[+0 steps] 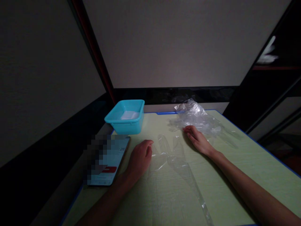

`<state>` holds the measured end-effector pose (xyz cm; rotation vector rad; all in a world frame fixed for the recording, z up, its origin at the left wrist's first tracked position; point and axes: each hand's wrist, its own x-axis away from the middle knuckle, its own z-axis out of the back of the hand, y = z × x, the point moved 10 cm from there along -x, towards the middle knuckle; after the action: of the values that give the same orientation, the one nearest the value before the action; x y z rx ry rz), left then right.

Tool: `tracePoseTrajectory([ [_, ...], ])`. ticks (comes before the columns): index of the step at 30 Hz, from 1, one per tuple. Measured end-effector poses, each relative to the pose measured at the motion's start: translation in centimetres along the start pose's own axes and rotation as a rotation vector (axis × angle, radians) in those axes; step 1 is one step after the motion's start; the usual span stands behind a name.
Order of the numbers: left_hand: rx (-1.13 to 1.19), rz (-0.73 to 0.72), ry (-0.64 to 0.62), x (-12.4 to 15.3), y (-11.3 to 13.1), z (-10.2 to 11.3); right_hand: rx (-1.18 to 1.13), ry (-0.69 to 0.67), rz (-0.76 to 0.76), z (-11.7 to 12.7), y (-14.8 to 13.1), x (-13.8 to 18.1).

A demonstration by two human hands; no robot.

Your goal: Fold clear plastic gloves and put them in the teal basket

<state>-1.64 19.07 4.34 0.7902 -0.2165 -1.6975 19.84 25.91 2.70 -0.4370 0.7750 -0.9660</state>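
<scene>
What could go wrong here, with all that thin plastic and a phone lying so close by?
The clear plastic glove looks thin and creased, so it could cling or tear if pulled hard. The right hand is right at the crumpled pile of clear plastic, and might drag some of it along. The left hand is between the glove and the phone, so a careless sweep might nudge the phone toward the table's left edge.

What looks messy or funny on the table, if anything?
The heap of clear plastic by the right hand looks messy: it's crumpled and sprawls loosely. The clear plastic glove beside the left hand is wrinkled, not smooth. I see nothing spilled.
</scene>
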Motion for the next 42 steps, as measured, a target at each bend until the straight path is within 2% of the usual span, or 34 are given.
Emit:
tracePoseTrajectory([
  [8, 0.036, 0.022, 0.020, 0.0, -0.2, 0.2, 0.117, 0.014, 0.006, 1.0, 1.7, -0.3],
  [14, 0.127, 0.052, 0.031, 0.0, -0.5, 0.4, 0.139, 0.000, -0.010, 0.9, 0.6, 0.1],
  [17, 0.208, 0.057, 0.037, -0.1, -0.3, 0.7, 0.178, 0.046, -0.016, 1.5, -0.6, 0.2],
  [19, 0.271, 0.047, 0.014, -0.2, 0.2, 0.8, 0.129, 0.112, -0.026, 2.2, -1.5, 0.3],
  [21, 0.469, 0.064, -0.099, -0.2, 0.8, 0.1, -0.080, 0.133, -0.059, 2.3, -2.2, 0.5],
  [23, 0.800, 0.120, -0.282, 0.1, 1.5, -1.5, -0.441, 0.030, -0.113, 0.7, -3.0, 0.7],
  [25, 1.110, 0.194, -0.469, 0.9, 2.4, -3.1, -0.821, -0.176, -0.183, -2.2, -4.4, 1.5],
  [28, 1.286, 0.257, -0.644, 2.1, 3.0, -4.7, -1.135, -0.459, -0.249, -5.5, -6.8, 3.2],
  [30, 1.315, 0.281, -0.712, 2.7, 2.9, -5.5, -1.180, -0.590, -0.238, -6.8, -8.0, 4.1],
  [32, 1.335, 0.299, -0.768, 3.3, 2.9, -6.0, -1.180, -0.656, -0.217, -7.4, -8.6, 4.7],
  [36, 1.389, 0.324, -0.837, 3.9, 3.0, -6.5, -1.151, -0.678, -0.197, -7.6, -8.9, 4.9],
  [42, 1.355, 0.316, -0.809, 4.1, 2.5, -6.8, -1.068, -0.687, -0.201, -8.1, -8.6, 4.9],
])
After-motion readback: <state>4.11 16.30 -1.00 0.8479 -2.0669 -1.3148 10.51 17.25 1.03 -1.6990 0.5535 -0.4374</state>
